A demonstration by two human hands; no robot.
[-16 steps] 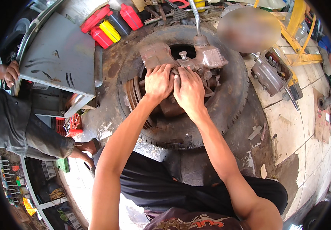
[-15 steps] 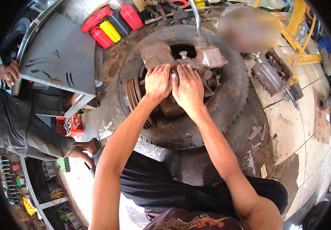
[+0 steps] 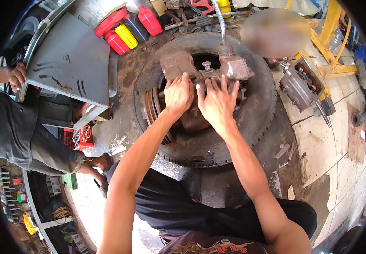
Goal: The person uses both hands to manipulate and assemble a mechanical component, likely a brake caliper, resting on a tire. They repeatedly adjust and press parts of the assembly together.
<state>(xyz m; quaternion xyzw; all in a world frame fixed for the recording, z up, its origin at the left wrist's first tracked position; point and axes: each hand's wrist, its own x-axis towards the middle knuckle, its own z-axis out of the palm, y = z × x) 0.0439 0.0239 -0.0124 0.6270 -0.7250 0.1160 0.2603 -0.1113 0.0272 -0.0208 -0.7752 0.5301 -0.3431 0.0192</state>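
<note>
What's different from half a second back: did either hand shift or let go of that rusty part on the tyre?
Hardly anything. The left hand stays curled on the rusty metal assembly, and the right hand still lies flat on it with fingers spread, perhaps a touch wider. Neither hand has let go or picked anything up. The tyre, the bent metal rod and the coloured cans are where they were.

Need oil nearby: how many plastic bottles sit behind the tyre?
4, clustered upper left beyond the tyre: red bottle, yellow bottle, dark bottle, red bottle. Others may be hidden.
</note>
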